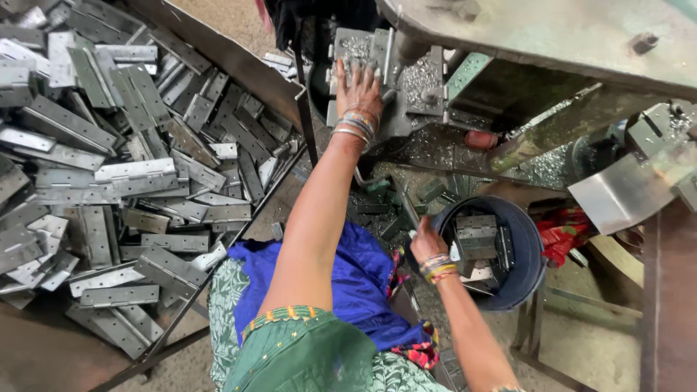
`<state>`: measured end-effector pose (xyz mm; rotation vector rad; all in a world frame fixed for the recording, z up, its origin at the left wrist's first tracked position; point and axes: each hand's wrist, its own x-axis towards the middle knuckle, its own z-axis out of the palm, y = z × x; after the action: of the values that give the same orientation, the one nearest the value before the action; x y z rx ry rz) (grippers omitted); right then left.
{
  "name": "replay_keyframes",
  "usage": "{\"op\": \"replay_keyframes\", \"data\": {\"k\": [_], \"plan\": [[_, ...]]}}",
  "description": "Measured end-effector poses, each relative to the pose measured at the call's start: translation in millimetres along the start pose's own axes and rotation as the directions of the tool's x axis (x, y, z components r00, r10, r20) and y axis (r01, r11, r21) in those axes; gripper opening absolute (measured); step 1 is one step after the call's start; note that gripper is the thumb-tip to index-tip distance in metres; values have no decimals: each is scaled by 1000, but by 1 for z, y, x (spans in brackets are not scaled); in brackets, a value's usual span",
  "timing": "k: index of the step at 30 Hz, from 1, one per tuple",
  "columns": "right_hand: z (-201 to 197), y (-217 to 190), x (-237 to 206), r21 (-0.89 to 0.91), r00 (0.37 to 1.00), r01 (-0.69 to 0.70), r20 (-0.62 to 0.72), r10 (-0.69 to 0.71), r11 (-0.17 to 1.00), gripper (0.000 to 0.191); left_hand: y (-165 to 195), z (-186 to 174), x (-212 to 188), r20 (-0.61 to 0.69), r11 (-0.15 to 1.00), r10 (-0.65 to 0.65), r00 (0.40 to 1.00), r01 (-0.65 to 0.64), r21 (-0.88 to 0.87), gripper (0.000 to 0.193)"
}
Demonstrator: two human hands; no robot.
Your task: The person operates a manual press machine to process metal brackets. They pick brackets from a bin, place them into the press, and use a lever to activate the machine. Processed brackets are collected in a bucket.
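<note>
Head view shows the left hand (359, 88) pressed flat, fingers spread, on a metal hinge plate (361, 49) at the far press machine (435, 94), not clenched. The right hand (427, 241) reaches into the dark bucket (526, 247) at near right, closing on a hinge (475, 236); fingertips are hidden. Such plates look stiff, heavy and sharp-edged, best taken by the long sides. More hinges (123, 174) pile at left.

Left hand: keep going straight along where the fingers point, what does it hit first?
Likely the grey metal plate on the press; the left hand lies flat against it already, fingers pointing up-frame. Depth unclear.
</note>
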<state>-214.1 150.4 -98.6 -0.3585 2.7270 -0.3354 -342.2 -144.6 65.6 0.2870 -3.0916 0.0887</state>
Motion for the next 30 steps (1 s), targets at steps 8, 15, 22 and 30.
{"op": "replay_keyframes", "data": {"k": [8,15,22,30], "plan": [[-52,24,-7,-58,996,75,-33,-77,995,41,3,5,3,-66,997,-33,997,28,-75,52],[-6,-11,4,-69,995,81,-58,-85,994,42,18,3,14,-183,988,-61,981,86,132,46],[-59,0,-7,-80,996,11,91,-4,997,37,10,11,5,-181,985,-30,983,60,163,46],[-81,-15,-12,-206,994,91,-47,-102,974,40,6,15,1,-105,977,-7,994,29,211,43]]}}
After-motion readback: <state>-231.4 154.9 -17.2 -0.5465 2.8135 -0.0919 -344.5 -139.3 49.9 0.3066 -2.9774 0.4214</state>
